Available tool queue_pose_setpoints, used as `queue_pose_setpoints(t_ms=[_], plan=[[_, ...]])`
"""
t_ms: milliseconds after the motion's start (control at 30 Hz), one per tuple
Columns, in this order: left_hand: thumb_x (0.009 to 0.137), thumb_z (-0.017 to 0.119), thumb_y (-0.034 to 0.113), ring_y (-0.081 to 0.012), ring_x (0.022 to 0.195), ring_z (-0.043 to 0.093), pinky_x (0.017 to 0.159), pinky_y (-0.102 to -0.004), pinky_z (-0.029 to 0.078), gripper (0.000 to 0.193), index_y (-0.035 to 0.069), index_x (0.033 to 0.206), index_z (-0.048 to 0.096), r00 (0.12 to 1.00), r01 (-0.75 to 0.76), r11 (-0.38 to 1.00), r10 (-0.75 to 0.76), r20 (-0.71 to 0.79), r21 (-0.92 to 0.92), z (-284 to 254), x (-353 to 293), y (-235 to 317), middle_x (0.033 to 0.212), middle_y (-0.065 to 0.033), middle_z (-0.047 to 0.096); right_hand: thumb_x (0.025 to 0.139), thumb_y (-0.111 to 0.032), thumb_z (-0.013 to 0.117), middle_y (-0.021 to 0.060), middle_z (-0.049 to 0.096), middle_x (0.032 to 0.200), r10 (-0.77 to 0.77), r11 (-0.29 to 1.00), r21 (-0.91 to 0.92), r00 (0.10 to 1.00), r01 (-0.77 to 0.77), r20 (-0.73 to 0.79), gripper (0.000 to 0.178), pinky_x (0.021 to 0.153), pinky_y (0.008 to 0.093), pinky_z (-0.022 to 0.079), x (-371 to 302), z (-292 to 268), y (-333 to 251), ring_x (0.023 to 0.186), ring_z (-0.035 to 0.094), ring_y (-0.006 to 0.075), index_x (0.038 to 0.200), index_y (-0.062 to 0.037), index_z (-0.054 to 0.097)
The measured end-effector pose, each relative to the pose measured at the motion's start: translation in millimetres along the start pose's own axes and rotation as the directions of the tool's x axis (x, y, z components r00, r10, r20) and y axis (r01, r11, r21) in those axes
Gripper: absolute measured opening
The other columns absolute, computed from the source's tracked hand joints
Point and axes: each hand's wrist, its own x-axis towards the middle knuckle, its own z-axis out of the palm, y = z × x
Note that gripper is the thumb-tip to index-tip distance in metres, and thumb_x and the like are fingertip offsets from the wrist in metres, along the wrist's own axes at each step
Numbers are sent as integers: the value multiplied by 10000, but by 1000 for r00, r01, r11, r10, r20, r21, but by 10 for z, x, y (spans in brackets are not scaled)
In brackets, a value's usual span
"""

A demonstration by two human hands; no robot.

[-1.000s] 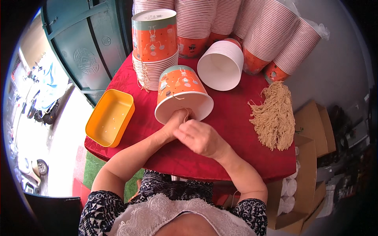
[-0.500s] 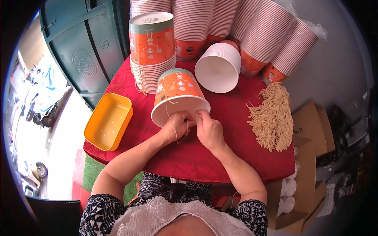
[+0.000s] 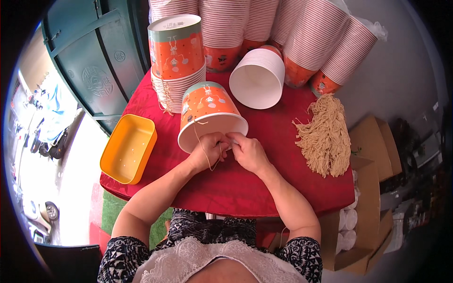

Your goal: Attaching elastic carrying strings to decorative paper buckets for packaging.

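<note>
An orange paper bucket (image 3: 210,101) with a green band and white rim lies tipped on the table, its mouth facing me. A thin tan string (image 3: 203,144) comes from its rim and loops over my left hand (image 3: 208,150). That hand is closed at the lower rim, with the string in its fingers. Close beside it, my right hand (image 3: 251,153) is pinched, fingertips almost meeting the left ones. What lies between the right fingertips is too small to make out.
On the red-covered table (image 3: 278,179) are a yellow plastic basket (image 3: 150,146), a bundle of tan strings (image 3: 325,137), an upside-down bucket stack (image 3: 175,56) and a sideways stack of white-mouthed buckets (image 3: 257,85). Tall wrapped stacks (image 3: 314,37) stand behind. A cardboard box (image 3: 368,203) is at right.
My right hand has come off the bucket's rim and moved left and slightly down, its fingertips now against my left hand's. The whole view has shifted a little.
</note>
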Motion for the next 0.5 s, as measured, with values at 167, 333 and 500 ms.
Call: queue_pose_setpoints(t_ms=[167, 333, 500], plan=[[939, 550, 45, -148, 560, 599, 489, -277, 511, 106, -40, 907, 604, 1000, 17, 1000, -17, 0, 9, -5, -5, 28, 673, -74, 601, 882, -146, 565, 200, 675, 829, 52, 999, -8, 998, -52, 35, 184, 674, 493, 538, 24, 17, 13, 785, 661, 400, 1042, -88, 636], [936, 573, 64, -149, 532, 587, 463, -295, 484, 91, -22, 911, 581, 1000, -22, 1000, 22, 2, 1, -2, 21, 20, 657, -86, 597, 870, -138, 577, 202, 667, 805, 119, 993, 14, 992, -119, 44, 127, 658, 500, 527, 42, 35, 40, 773, 654, 406, 960, -62, 624], [925, 615, 141, -354, 679, 646, 588, -420, 496, 161, -7, 912, 554, 880, -413, 794, 474, -28, 446, 39, 130, -79, 735, -213, 617, 843, -94, 582, 207, 666, 809, 113, 987, 116, 993, -115, 19, 121, 660, 500, 520, 61, 37, 109, 779, 650, 414, 944, -38, 615]])
